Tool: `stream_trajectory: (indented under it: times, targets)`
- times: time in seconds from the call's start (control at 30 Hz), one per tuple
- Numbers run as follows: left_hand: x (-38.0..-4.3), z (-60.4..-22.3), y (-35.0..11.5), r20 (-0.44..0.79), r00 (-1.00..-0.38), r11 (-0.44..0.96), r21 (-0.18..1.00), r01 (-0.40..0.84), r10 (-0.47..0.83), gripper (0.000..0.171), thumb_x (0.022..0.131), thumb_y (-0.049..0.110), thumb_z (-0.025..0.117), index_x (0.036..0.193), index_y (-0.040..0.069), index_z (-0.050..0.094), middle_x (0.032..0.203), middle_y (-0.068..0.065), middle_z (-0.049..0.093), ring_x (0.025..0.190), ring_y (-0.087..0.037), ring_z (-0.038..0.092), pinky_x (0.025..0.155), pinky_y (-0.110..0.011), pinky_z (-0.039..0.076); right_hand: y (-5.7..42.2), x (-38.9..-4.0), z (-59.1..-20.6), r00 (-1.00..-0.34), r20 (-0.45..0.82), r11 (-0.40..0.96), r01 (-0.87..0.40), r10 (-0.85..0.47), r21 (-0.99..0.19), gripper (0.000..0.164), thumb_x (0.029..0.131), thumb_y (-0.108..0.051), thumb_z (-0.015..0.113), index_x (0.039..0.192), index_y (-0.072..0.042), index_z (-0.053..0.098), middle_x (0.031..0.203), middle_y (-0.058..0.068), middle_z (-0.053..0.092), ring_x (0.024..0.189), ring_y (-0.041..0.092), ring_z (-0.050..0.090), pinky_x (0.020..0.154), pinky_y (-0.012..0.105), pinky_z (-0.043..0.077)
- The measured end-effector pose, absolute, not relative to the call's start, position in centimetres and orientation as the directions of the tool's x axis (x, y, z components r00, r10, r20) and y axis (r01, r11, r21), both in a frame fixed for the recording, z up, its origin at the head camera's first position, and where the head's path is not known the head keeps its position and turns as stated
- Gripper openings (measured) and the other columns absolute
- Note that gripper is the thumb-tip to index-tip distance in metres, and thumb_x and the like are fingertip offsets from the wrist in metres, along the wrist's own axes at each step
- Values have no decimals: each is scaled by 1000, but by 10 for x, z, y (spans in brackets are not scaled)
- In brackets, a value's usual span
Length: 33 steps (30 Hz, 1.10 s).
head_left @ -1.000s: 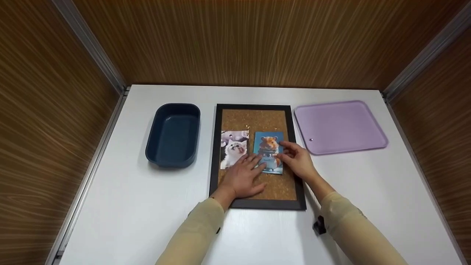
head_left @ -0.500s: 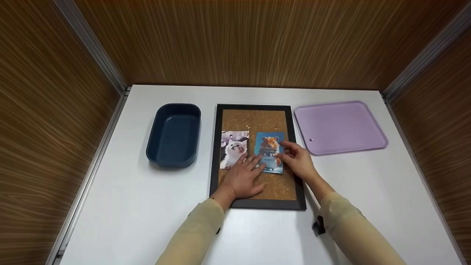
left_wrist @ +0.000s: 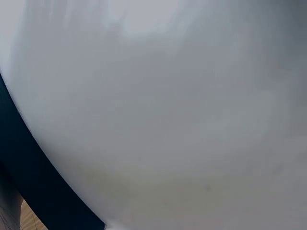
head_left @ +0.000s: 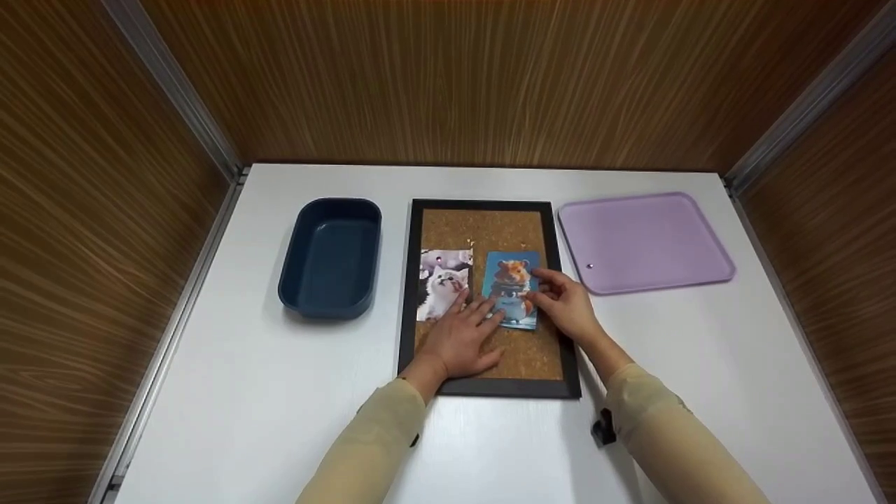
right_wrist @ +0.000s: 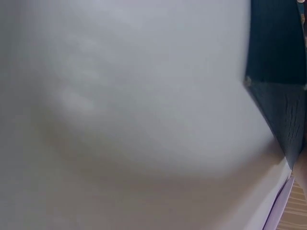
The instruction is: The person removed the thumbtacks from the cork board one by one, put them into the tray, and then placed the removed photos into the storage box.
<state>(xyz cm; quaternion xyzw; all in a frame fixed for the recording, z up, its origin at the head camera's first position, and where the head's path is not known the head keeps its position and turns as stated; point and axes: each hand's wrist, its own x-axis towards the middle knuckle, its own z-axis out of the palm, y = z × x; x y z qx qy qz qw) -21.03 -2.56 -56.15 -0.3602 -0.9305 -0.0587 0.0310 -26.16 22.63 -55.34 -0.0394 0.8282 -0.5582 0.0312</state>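
Observation:
In the head view, a black-framed cork board (head_left: 514, 360) lies on the white table. On it sit a kitten picture (head_left: 444, 280) at left and a blue hamster picture (head_left: 514, 269) at right. My left hand (head_left: 462, 343) lies flat across the cork, fingers spread, fingertips over the lower edges of both pictures. At the hamster picture's right edge, the bent thumb and index finger of my right hand (head_left: 570, 308) hold it. Both wrist views show mostly white tabletop, with the dark frame (left_wrist: 43, 177) at the lower left of one and the upper right of the other.
A deep navy tray (head_left: 329, 311) stands left of the board. To its right lies a shallow lilac tray (head_left: 651, 238) with a small shiny round piece (head_left: 590, 266) near its left edge. Wood-grain panels (head_left: 448, 84) wall in the table at the back and both sides.
The hamster picture has shifted very slightly to the right on the cork, and its left edge has turned a little. Both hands stay in nearly the same place.

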Motion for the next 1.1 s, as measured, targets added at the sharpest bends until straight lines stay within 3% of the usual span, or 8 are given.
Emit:
stream_trajectory:
  times: [0.3,0.43,0.73,1.1]
  targets:
    - [-209,-565,-31,168,-755,747,121,654,633,71,103,60,52,160,17,50,165,-7,45,150,-26,46,130,-51,19,216,-256,-532,-990,-50,371,-4,-135,-929,50,95,6,72,141,15,57,121,35,68,106,36,69,80,13,54]
    - [-209,-563,-33,176,-770,763,119,635,613,71,104,61,51,159,17,50,164,-8,48,150,-25,45,130,-52,19,214,-255,-520,-986,-76,324,24,-151,-946,52,96,6,72,143,16,54,124,37,66,108,34,69,83,15,55]
    - [-213,-548,-47,131,-813,799,150,583,568,75,103,64,51,163,19,45,166,-13,43,155,-30,36,130,-54,16,224,-268,-549,-990,-67,267,33,-120,-963,55,95,1,76,147,8,56,124,30,67,101,17,69,82,17,55]
    - [-214,-519,-78,149,-814,809,108,578,561,85,102,68,51,166,15,37,169,-16,37,158,-33,29,128,-59,17,228,-267,-544,-991,-78,239,49,-112,-970,62,98,3,71,155,3,48,131,29,59,111,30,69,81,18,56]
